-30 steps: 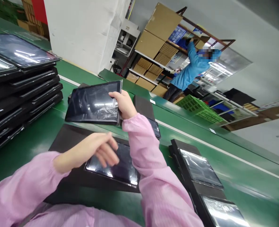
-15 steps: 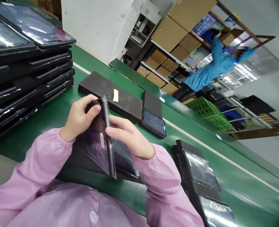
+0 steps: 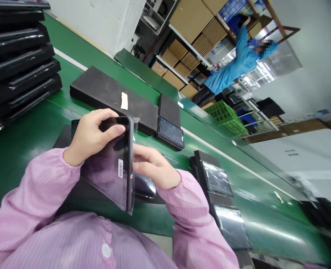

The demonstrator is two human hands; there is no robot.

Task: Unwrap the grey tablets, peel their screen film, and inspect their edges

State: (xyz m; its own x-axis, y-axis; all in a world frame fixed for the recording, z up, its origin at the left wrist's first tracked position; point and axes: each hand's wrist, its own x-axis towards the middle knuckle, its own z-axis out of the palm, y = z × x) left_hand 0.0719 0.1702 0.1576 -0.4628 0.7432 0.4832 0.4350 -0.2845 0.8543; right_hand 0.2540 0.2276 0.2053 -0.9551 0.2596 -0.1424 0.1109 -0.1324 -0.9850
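Note:
I hold a black tablet (image 3: 113, 168) in a clear film wrap, tilted up on edge above the green conveyor belt (image 3: 22, 134). My left hand (image 3: 94, 134) grips its top corner, thumb across the back face. My right hand (image 3: 151, 166) is curled round the far side of the tablet, fingers against its edge. Small stickers show on the tablet's back near the edge. Under it lies a black foam tray (image 3: 83, 192) with another glossy tablet (image 3: 144, 186) partly hidden.
A stack of black trays with tablets (image 3: 16, 63) rises at the left. A long black foam tray (image 3: 112, 99) with a tape scrap and a small tablet (image 3: 169, 130) lie beyond. More trays with screens (image 3: 218, 186) sit to the right. A person in blue (image 3: 232, 63) reaches into shelves.
The tablet, held flat in my right hand a second ago, is now turned on edge and gripped by both hands, closer to me. My view has shifted left and down.

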